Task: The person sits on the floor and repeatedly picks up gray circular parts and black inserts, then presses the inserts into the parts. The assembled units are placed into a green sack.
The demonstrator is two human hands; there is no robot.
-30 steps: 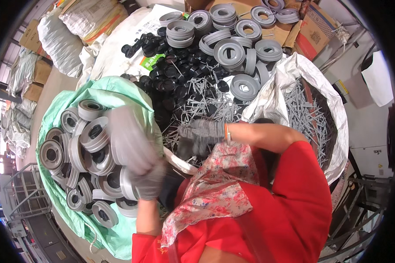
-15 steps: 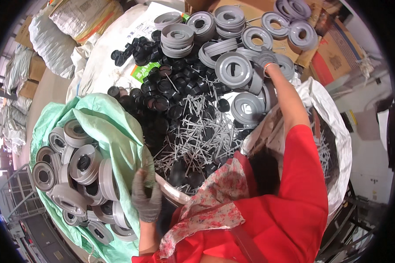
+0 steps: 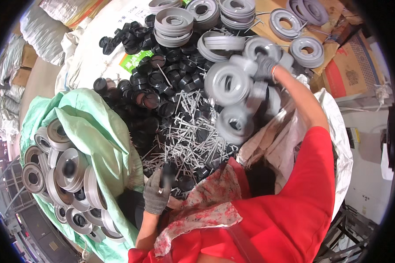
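My left hand, in a grey glove, closes its fingers on a round black plastic cap, which is blurred. Beyond it spreads a heap of thin grey plastic sticks. More black caps are piled behind and left of the sticks. My right hand, gloved too, reaches into the grey plastic rings at the right and grips one ring at its side. A wide grey ring and a tilted grey ring lie near it, smeared by motion. The right fingertips are partly hidden.
At the left a green woven sack stands open, full of grey rings. A white sack is at my right. Stacked rings and cardboard lie at the back. Bulky white bags stand far left.
My left hand has moved from the green sack's edge rightward to a black cap. My right hand has closed on a ring, and the nearby rings have shifted leftward and nearer. The view has shifted slightly.
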